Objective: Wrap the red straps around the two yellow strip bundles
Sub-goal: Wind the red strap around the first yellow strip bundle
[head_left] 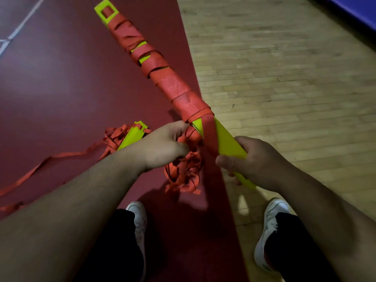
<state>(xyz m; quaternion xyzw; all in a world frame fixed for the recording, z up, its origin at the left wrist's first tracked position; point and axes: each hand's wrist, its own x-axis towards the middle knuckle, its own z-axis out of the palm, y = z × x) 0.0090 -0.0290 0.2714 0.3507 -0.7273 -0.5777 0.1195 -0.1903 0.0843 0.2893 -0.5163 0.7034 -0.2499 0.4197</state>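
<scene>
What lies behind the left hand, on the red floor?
A second yellow bundle with loose red strap heaped beside it. The left hand and forearm cover its near end, so its length cannot be seen.

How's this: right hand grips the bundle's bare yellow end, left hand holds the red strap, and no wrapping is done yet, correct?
Wrong on the wrapping: the head view shows the red strap already wound around most of the bundle. The right hand does grip its bare yellow end, and the left hand holds the strap.
</scene>
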